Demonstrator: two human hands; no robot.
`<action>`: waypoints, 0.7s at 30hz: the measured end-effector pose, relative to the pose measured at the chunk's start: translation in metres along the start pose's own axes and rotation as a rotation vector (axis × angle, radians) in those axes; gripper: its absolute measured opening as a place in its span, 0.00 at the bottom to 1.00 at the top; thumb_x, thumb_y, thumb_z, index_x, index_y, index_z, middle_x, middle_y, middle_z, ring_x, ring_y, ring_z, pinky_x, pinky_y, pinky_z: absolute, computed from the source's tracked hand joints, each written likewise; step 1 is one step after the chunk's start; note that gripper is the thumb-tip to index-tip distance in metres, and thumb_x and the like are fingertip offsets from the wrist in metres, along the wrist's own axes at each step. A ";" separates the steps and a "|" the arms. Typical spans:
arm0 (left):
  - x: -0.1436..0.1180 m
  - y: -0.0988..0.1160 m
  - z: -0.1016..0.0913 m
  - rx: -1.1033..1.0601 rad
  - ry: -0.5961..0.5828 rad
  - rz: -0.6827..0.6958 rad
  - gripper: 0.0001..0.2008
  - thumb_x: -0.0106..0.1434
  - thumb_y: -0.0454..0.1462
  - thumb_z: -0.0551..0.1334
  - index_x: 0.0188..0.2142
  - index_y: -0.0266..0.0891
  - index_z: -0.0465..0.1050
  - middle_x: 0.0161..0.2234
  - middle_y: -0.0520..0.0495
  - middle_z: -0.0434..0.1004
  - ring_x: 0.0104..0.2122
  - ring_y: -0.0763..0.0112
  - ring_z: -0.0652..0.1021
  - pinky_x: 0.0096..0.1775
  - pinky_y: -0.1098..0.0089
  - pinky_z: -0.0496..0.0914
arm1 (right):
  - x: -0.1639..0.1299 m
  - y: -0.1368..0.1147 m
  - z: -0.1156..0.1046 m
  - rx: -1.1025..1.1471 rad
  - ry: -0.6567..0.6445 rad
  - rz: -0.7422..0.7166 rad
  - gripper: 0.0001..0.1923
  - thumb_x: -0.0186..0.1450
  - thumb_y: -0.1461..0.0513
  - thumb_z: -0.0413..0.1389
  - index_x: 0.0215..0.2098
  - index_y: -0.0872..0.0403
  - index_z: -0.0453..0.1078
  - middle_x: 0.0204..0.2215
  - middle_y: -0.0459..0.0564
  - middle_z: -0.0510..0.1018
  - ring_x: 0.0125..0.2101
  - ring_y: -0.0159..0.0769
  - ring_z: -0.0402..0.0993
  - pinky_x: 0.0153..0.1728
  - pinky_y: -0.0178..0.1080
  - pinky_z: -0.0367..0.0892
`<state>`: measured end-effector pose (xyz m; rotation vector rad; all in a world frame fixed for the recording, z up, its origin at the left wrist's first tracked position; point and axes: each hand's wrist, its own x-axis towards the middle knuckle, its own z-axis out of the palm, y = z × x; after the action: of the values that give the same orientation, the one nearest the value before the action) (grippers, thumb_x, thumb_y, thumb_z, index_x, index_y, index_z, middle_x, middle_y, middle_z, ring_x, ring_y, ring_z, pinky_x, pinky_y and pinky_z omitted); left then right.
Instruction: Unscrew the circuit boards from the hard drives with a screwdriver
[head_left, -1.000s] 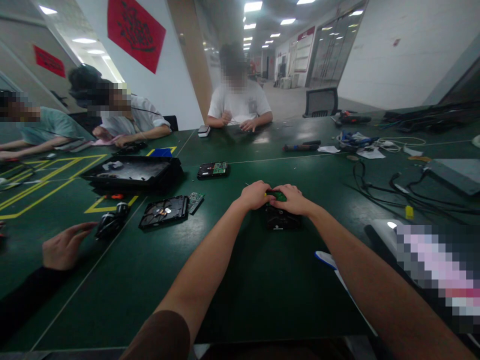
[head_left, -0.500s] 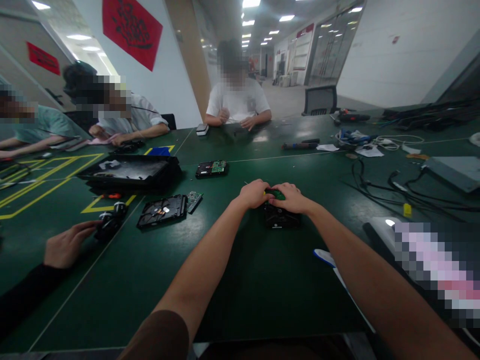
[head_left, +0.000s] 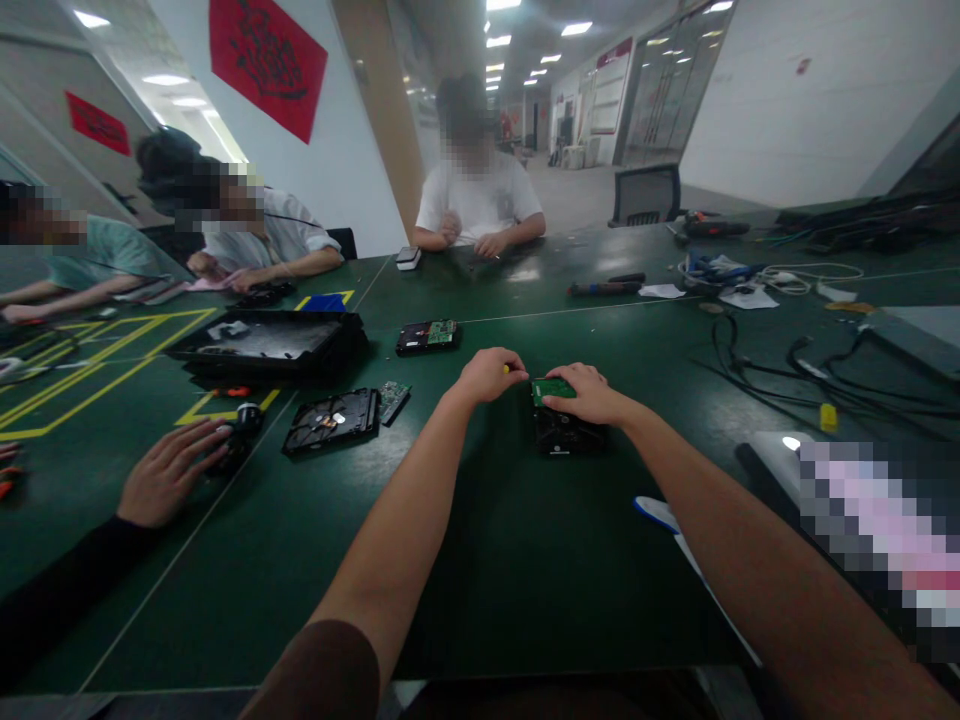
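Note:
A black hard drive [head_left: 564, 432] lies on the green table [head_left: 525, 560] in front of me, with a green circuit board [head_left: 551, 388] on its top. My right hand [head_left: 589, 393] rests on the board and the drive's far end. My left hand [head_left: 487, 374] is closed just left of the drive, apart from it, gripping a small tool with a yellow handle [head_left: 505, 369]; only the tip of that handle shows.
An opened hard drive [head_left: 330, 420] and a loose board [head_left: 391, 399] lie to the left, behind them a black tray [head_left: 262, 343] and another drive [head_left: 427, 337]. A co-worker's hand [head_left: 172, 472] reaches in at left. Cables [head_left: 780, 360] spread at right. Three people sit across.
My left hand has pulled away to the left from the drive, uncovering the green board. The co-worker's hand at left has slid toward the small black object.

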<state>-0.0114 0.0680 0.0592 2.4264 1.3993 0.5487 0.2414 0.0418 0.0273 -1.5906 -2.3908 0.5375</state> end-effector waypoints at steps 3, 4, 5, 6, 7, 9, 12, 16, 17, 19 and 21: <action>0.002 0.006 0.007 -0.011 -0.038 0.031 0.06 0.68 0.40 0.67 0.40 0.44 0.84 0.43 0.48 0.86 0.45 0.64 0.82 0.52 0.65 0.73 | -0.001 0.000 0.000 0.003 0.007 0.002 0.32 0.67 0.41 0.56 0.64 0.44 0.69 0.59 0.59 0.71 0.62 0.61 0.63 0.62 0.61 0.59; 0.002 0.008 0.008 -0.008 -0.045 0.033 0.06 0.68 0.39 0.67 0.40 0.44 0.84 0.43 0.49 0.86 0.45 0.64 0.82 0.52 0.66 0.73 | -0.001 0.000 0.000 0.005 0.008 -0.001 0.32 0.67 0.41 0.56 0.64 0.43 0.69 0.60 0.59 0.71 0.62 0.61 0.64 0.63 0.61 0.59; 0.003 0.009 0.009 -0.005 -0.050 0.031 0.06 0.68 0.39 0.67 0.40 0.44 0.84 0.43 0.49 0.86 0.45 0.64 0.82 0.51 0.66 0.73 | -0.001 0.000 0.000 0.007 0.008 -0.004 0.32 0.67 0.40 0.56 0.64 0.43 0.69 0.60 0.58 0.71 0.62 0.61 0.64 0.63 0.61 0.59; 0.003 0.010 0.010 -0.001 -0.053 0.027 0.06 0.68 0.39 0.67 0.40 0.44 0.84 0.43 0.49 0.85 0.45 0.64 0.82 0.51 0.66 0.73 | -0.002 0.000 0.000 0.007 0.008 -0.005 0.32 0.67 0.40 0.56 0.64 0.43 0.69 0.59 0.58 0.71 0.62 0.60 0.64 0.63 0.61 0.59; 0.003 0.011 0.010 0.000 -0.055 0.023 0.06 0.68 0.39 0.67 0.40 0.44 0.83 0.44 0.49 0.85 0.45 0.64 0.82 0.51 0.66 0.73 | -0.002 0.000 0.000 0.006 0.008 -0.006 0.32 0.67 0.40 0.56 0.64 0.43 0.69 0.59 0.58 0.71 0.62 0.60 0.64 0.63 0.61 0.59; 0.003 0.012 0.010 -0.003 -0.059 0.024 0.05 0.68 0.39 0.66 0.41 0.44 0.83 0.44 0.49 0.85 0.46 0.64 0.82 0.51 0.67 0.73 | -0.001 0.000 0.000 0.003 0.006 -0.002 0.32 0.67 0.40 0.56 0.64 0.43 0.69 0.60 0.58 0.71 0.62 0.60 0.64 0.63 0.61 0.59; 0.003 0.014 0.010 -0.005 -0.071 0.034 0.05 0.68 0.38 0.65 0.41 0.44 0.82 0.44 0.49 0.85 0.46 0.64 0.81 0.50 0.66 0.73 | 0.000 0.001 0.001 0.000 0.006 -0.003 0.32 0.67 0.40 0.56 0.65 0.42 0.68 0.60 0.58 0.71 0.63 0.60 0.63 0.63 0.60 0.59; 0.004 0.017 0.014 0.030 -0.079 0.007 0.05 0.69 0.38 0.65 0.42 0.44 0.81 0.45 0.47 0.83 0.47 0.62 0.81 0.51 0.65 0.73 | 0.001 0.003 0.003 -0.004 0.012 -0.012 0.32 0.67 0.39 0.56 0.65 0.41 0.68 0.60 0.57 0.71 0.62 0.60 0.63 0.63 0.61 0.59; 0.004 0.017 0.015 0.042 -0.076 -0.003 0.05 0.69 0.38 0.65 0.42 0.44 0.81 0.46 0.47 0.83 0.47 0.62 0.81 0.51 0.64 0.73 | 0.001 0.003 0.003 -0.004 0.009 -0.010 0.32 0.67 0.39 0.56 0.65 0.41 0.68 0.60 0.57 0.71 0.63 0.60 0.63 0.63 0.61 0.59; 0.005 0.018 0.017 0.064 -0.066 -0.015 0.06 0.69 0.38 0.65 0.42 0.44 0.81 0.46 0.46 0.83 0.48 0.61 0.80 0.51 0.64 0.73 | 0.001 0.003 0.003 -0.001 0.006 -0.009 0.32 0.67 0.39 0.56 0.65 0.40 0.68 0.60 0.57 0.71 0.63 0.61 0.63 0.63 0.61 0.59; 0.005 0.018 0.019 0.081 -0.060 -0.021 0.06 0.70 0.39 0.65 0.43 0.43 0.82 0.47 0.45 0.82 0.48 0.60 0.80 0.51 0.63 0.73 | 0.001 0.003 0.003 0.007 0.006 -0.010 0.32 0.67 0.39 0.56 0.65 0.40 0.68 0.60 0.57 0.71 0.63 0.60 0.63 0.63 0.61 0.59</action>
<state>0.0135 0.0626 0.0514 2.4660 1.4475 0.4176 0.2425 0.0435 0.0233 -1.5748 -2.3885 0.5375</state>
